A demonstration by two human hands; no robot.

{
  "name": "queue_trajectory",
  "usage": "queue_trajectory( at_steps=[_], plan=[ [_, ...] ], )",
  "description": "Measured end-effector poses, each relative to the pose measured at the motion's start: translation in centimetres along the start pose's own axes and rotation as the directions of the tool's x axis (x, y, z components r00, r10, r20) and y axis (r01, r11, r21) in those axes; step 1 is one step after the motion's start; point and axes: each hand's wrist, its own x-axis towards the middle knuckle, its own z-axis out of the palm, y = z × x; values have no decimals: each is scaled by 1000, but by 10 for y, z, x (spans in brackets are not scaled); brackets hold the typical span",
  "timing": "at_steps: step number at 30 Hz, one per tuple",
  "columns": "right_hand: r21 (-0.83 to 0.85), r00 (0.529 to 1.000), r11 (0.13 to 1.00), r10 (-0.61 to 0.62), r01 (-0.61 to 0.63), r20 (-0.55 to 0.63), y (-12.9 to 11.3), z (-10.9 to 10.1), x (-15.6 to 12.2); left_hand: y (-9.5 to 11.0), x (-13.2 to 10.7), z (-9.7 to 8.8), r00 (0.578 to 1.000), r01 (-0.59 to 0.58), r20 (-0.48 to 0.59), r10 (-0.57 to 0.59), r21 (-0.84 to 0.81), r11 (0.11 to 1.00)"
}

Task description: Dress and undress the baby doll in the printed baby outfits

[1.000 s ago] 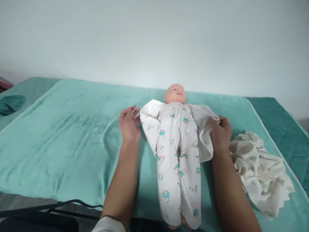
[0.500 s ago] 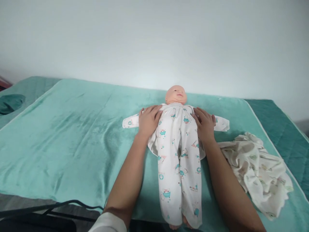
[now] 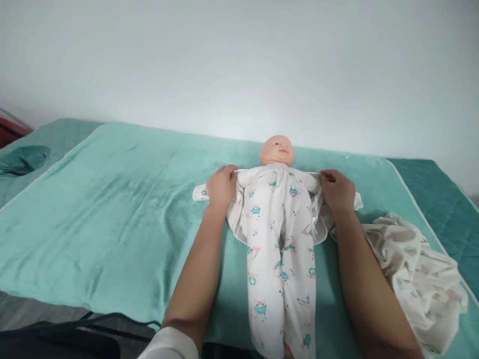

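A baby doll [image 3: 277,150] lies on its back with its head toward the wall. White printed pants [image 3: 281,234] cover its front from near the neck down to the feet. A matching shirt shows beneath, with its sleeves [image 3: 200,192] spread out sideways. At the doll's left-of-view shoulder, my left hand [image 3: 221,187] is closed on the upper edge of the white clothing. On the opposite side my right hand [image 3: 337,191] pinches that edge too, and the cloth is drawn wide between them. Whether they grip waistband or shirt I cannot tell.
A crumpled white patterned cloth [image 3: 422,279] lies by my right forearm. Beneath everything is a green padded cover [image 3: 112,224] with a hole-like recess [image 3: 24,160] at far left. A white wall [image 3: 239,70] rises behind. Black cables [image 3: 108,321] run at lower left.
Both hands have moved outward from the doll's chest, going from resting on the clothing to gripping its upper edge. The cloth is stretched sideways. The view has shifted slightly.
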Motion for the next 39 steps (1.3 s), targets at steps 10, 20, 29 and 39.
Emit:
queue_trajectory(
  at_steps=[10,20,29,39],
  plan=[
    [412,871,778,-483,474,-89,-50,0,-46,22,-12,-5,890,-454,-55,452,-181,872],
    [387,936,872,-347,300,56,-40,9,-32,18,-18,-13,920,-345,175,351,-62,936],
    [495,973,855,-220,156,74,-58,-4,-35,12,-17,-15,986,-138,92,137,-3,990],
    [-159,572,654,-486,740,661,-214,24,-48,12,-15,-18,988,35,142,-58,160,987]
  ],
)
